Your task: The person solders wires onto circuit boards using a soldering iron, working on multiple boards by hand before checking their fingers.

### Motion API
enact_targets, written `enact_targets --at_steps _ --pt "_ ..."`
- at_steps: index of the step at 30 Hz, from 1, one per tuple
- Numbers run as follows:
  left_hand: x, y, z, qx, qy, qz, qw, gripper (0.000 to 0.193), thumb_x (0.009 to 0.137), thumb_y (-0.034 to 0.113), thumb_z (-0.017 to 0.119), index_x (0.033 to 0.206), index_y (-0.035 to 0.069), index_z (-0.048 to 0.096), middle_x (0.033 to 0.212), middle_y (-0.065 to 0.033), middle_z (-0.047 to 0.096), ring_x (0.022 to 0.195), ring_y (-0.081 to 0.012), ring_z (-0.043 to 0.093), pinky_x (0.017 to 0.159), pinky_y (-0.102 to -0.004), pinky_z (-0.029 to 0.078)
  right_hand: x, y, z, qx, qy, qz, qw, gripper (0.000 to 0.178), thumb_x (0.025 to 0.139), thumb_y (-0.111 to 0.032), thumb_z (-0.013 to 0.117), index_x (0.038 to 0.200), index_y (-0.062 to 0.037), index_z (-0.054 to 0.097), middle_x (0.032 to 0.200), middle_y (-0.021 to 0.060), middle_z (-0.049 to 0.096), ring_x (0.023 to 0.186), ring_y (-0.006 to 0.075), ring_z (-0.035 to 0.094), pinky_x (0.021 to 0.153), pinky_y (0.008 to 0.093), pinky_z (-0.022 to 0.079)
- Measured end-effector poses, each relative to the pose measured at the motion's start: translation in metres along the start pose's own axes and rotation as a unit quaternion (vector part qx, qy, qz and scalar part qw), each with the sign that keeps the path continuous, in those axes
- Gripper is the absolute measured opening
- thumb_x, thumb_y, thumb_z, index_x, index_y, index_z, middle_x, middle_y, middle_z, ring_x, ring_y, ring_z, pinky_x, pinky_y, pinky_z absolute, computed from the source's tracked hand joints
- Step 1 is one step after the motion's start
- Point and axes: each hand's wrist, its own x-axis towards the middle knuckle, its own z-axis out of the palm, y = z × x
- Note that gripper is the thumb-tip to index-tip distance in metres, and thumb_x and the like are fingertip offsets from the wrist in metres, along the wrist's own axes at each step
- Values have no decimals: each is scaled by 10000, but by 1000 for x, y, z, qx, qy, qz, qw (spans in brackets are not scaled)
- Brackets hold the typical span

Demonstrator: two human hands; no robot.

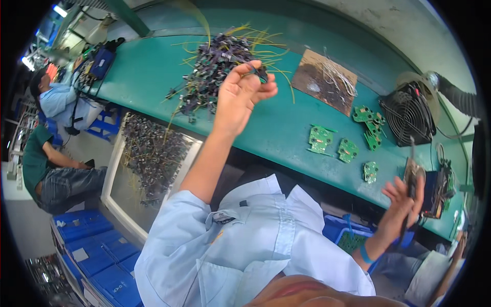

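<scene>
My left hand (247, 94) is raised over the green bench (279, 120). Its fingers pinch a small dark electronic part (262, 75) with some green on it. Just behind it lies a heap of dark parts (204, 77) with thin yellow wires sticking out. At the right, my right hand (401, 204) is closed round the dark handle of a soldering iron (411, 187), whose thin tip points up toward the far side. A blue band circles that wrist. Several green circuit boards (320, 139) lie on the bench between my hands.
A brown board (312, 82) with whitish wire lies at the back, left of a black fan (407, 115) with a hose (458, 94). A framed tray (153, 158) of wired parts and blue boxes (110, 256) stand left; two people sit beyond. A blue bin (335, 225) is below.
</scene>
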Motion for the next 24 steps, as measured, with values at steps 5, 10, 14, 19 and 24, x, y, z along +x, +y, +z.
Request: enact_targets --at_steps 5,10,14,19,24 --pt "-46 -37 29 -67 1 -92 994 297 985 61 712 1248 -41 617 1063 -173 715 937 -236 750 878 -350 640 4 2 77 -96 -55 -20 994 417 1103 -190 450 1432 60 507 788 128 750 760 213 730 804 301 559" --pt "-77 -50 42 -4 -26 -157 987 303 966 8 712 1252 -48 628 1078 -156 707 923 -195 727 877 -316 622 17 12 149 -22 -107 -46 993 388 938 23 648 1320 10 584 899 117 721 774 173 692 782 290 545" --pt "-89 -46 46 52 -30 -174 983 317 949 -21 719 1255 -53 638 1089 -140 706 920 -165 705 876 -283 600 30 15 184 -19 -169 -151 974 500 857 115 655 1328 -4 535 954 111 671 806 189 659 790 304 528" --pt "-93 -40 48 77 -25 -176 981 332 932 -32 735 1252 -56 648 1089 -127 709 929 -143 684 872 -245 574 35 14 199 -62 -178 -154 970 544 820 137 673 1325 -13 538 998 97 647 795 170 640 783 291 519" --pt "-93 -39 46 91 -29 -177 979 338 929 -22 745 1251 -55 650 1091 -128 713 966 -141 680 881 -234 562 35 21 202 -86 -170 -159 969 557 802 131 680 1322 -28 562 1004 83 643 783 157 624 759 277 509"
